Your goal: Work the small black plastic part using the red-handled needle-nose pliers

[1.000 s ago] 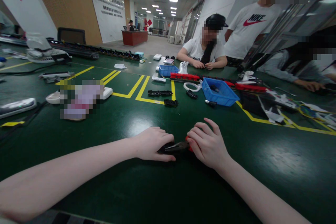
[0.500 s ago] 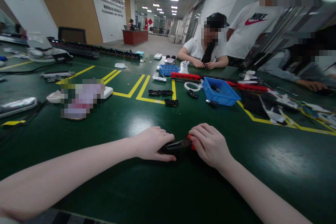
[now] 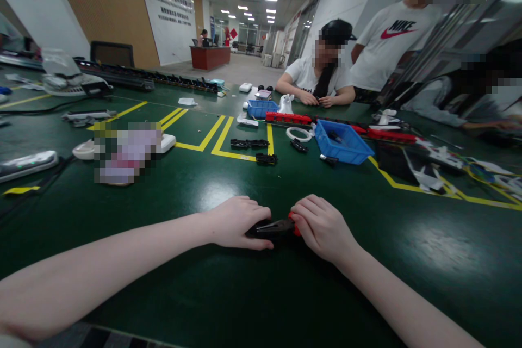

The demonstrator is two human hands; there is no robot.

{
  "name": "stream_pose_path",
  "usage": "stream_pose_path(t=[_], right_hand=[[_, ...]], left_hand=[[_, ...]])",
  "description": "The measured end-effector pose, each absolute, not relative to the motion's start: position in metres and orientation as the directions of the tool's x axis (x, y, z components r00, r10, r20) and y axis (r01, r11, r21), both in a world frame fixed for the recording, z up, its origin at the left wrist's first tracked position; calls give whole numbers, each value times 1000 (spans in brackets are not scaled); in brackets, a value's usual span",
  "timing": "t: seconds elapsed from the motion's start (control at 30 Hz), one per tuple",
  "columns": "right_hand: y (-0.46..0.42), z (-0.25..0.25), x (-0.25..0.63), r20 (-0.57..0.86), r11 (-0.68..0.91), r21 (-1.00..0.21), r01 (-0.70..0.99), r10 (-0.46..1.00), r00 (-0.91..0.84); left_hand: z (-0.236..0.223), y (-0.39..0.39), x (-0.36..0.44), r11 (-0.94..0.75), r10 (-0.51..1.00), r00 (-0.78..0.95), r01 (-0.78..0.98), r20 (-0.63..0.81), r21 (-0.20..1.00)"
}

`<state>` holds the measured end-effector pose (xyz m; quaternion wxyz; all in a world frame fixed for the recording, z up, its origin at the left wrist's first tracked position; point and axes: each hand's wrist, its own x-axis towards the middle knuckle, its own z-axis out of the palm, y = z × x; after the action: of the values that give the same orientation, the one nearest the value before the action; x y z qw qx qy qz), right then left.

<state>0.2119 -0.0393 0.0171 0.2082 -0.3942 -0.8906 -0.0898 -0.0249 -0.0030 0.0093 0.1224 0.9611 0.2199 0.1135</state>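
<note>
My right hand (image 3: 322, 225) is wrapped round the red handles of a pair of pliers (image 3: 281, 226), whose dark jaws point left. Thumb and fingers of my left hand (image 3: 240, 224) close on a small black part (image 3: 258, 230) at the tip of the pliers. The jaws overlap this part, and its exact shape is mostly hidden by my fingers. Both hands are low over the green table (image 3: 228, 293), near its front edge.
Ahead lie several black parts (image 3: 249, 144), a white ring (image 3: 298, 134) and a blue bin (image 3: 345, 144). A blurred-out phone-like object (image 3: 130, 155) lies left. Red strips (image 3: 287, 118) cross the table before a seated person (image 3: 322, 84). Cables and scraps (image 3: 432, 171) lie right.
The pliers and my right hand have shifted slightly left, towards my left hand, and the jaws show more clearly. My left hand has stayed in place.
</note>
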Motion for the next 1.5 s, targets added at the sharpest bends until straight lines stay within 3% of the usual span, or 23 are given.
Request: stream_pose_path(t=[0.43, 1.5], right_hand=[[-38, 18, 215, 518, 691, 11, 723, 614, -595], [-37, 19, 216, 498, 700, 46, 712, 602, -624]], left_hand=[[11, -5, -25, -874, 458, 874, 410, 159, 262], [10, -3, -25, -879, 443, 880, 389, 172, 275]])
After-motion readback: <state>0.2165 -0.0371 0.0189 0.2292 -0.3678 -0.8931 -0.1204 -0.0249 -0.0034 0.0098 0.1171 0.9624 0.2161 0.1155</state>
